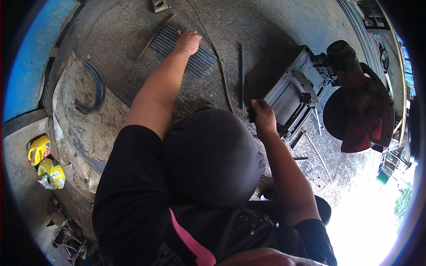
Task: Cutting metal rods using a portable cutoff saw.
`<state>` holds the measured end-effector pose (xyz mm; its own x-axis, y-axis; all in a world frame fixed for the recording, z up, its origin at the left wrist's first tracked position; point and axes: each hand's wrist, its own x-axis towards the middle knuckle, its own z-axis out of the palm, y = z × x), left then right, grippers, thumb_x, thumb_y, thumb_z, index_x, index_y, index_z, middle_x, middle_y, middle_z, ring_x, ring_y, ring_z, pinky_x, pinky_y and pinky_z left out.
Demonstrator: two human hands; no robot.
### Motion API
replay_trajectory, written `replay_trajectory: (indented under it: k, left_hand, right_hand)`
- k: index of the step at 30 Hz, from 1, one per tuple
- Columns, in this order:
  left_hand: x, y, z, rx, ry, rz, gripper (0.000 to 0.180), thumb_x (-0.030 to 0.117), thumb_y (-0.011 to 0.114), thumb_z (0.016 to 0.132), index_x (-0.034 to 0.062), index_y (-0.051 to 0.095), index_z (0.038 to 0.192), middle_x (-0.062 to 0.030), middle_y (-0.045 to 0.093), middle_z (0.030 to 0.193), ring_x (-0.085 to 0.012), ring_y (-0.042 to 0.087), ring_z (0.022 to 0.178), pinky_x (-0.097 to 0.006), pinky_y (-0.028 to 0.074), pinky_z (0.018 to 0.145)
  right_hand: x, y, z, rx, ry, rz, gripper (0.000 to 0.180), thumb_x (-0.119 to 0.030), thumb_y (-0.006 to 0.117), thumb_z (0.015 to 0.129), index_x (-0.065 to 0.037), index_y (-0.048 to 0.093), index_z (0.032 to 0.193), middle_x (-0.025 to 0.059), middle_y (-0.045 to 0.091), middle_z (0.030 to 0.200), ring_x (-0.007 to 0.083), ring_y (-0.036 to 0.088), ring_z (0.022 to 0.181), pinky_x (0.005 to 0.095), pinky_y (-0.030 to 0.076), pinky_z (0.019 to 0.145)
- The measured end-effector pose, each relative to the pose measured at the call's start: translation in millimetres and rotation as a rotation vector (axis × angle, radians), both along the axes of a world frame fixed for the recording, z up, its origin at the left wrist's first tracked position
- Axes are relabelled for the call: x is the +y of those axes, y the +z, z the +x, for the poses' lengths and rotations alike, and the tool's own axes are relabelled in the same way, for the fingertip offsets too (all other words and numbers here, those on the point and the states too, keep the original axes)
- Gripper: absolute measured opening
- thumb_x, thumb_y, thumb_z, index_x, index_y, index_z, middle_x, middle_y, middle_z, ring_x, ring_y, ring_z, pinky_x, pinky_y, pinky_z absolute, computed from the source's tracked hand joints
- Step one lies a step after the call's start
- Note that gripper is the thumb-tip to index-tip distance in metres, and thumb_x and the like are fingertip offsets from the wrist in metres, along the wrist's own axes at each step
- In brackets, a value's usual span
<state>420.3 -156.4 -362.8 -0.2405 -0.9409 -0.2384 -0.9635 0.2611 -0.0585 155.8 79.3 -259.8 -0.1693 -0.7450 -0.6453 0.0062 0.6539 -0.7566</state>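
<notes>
Several short dark metal rods lie side by side in a row on the ground ahead of me. My left hand rests on the row with its fingers curled down over the rods; the fingertips are partly hidden. On the right stands a cut-off saw with a grey metal base and a large dark and red disc guard. My right hand is closed round a dark handle-like part beside the near left corner of that base. A single longer rod lies between the row and the saw.
A thin strip borders the rods' far left end. A cable runs along the ground toward me. Coiled dark tubing lies on a worn sheet at left, with a yellow bottle and yellow bag beyond.
</notes>
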Motion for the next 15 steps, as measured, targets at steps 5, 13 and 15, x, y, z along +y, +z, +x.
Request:
replay_trajectory:
  k: [5,13,15]
  left_hand:
    - [-1,-2,4,-0.03,-0.008,-0.029,0.025,0.013,0.051,0.089,0.0186,0.064,0.109,-0.0016,0.055,0.119,-0.0245,0.048,0.117,-0.054,0.033,0.1]
    - [-2,-3,0,-0.051,-0.035,-0.056,0.024,0.012,0.05,0.089,0.0191,0.065,0.106,-0.0014,0.058,0.116,-0.0241,0.049,0.116,-0.052,0.034,0.099]
    - [-1,-2,-1,-0.052,-0.038,-0.062,0.024,0.012,0.049,0.089,0.0192,0.066,0.106,-0.0015,0.058,0.115,-0.0241,0.049,0.116,-0.052,0.034,0.099]
  right_hand:
    - [1,-4,-1,0.007,0.012,0.006,0.028,-0.026,0.058,0.091,0.001,0.06,0.101,0.0052,0.06,0.073,0.0115,0.054,0.059,0.0261,0.041,0.052]
    - [1,-9,-1,-0.015,0.003,0.008,0.029,-0.026,0.059,0.091,0.001,0.06,0.101,0.0055,0.06,0.072,0.0118,0.054,0.059,0.0263,0.042,0.053]
    - [1,-12,-3,-0.014,0.0,0.001,0.029,-0.026,0.059,0.09,0.001,0.059,0.1,0.0055,0.06,0.072,0.0118,0.054,0.059,0.0263,0.042,0.052]
